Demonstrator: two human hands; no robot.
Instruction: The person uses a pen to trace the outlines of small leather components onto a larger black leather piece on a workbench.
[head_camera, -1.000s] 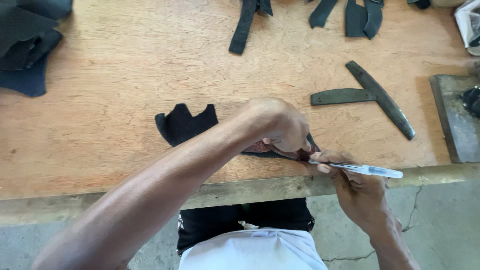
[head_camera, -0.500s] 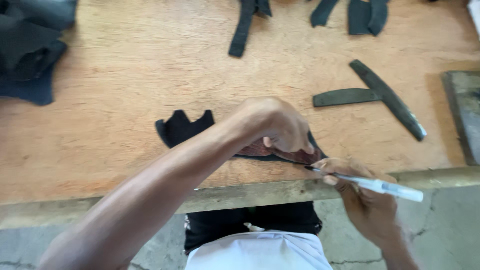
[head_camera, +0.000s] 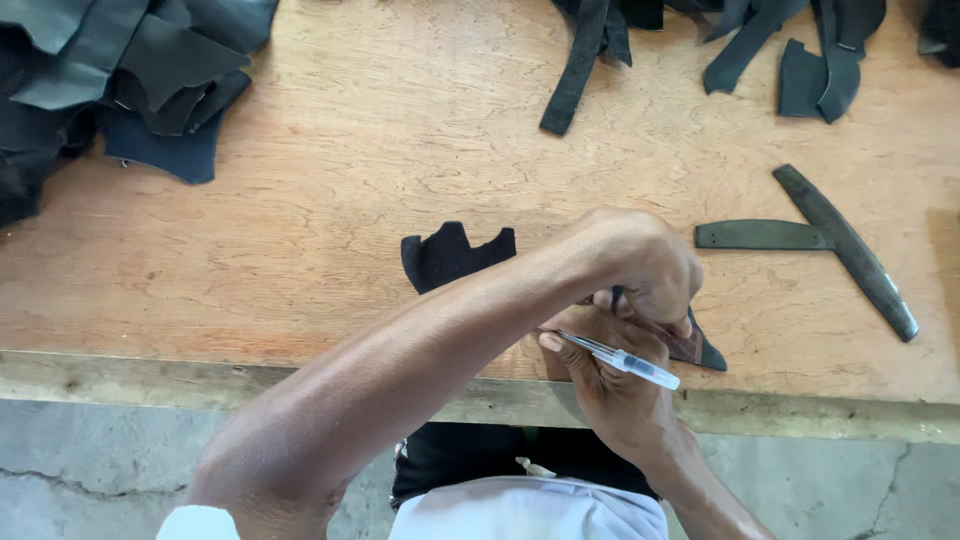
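Hands: two, left hand (head_camera: 640, 265) and right hand (head_camera: 610, 385)
Pens: one clear pen (head_camera: 620, 358)
Long dark strips: two, flat strip (head_camera: 762, 235), curved strip (head_camera: 848, 250)
Notched black pieces: one notched piece (head_camera: 450, 255)
Dark heaps: one heap (head_camera: 110, 80)

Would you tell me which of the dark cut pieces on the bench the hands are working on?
The black notched piece at the near edge: left hand presses it, right hand holds a pen. The others lie untouched farther back.

Single head-worn camera looking steeply down over the near edge of a wooden workbench (head_camera: 300, 260), sitting close above the left hand (head_camera: 640, 262) and right hand (head_camera: 610, 385), taking in the bench's far side at the top, catching concrete floor (head_camera: 90, 460) below, no second view sharing the scene.
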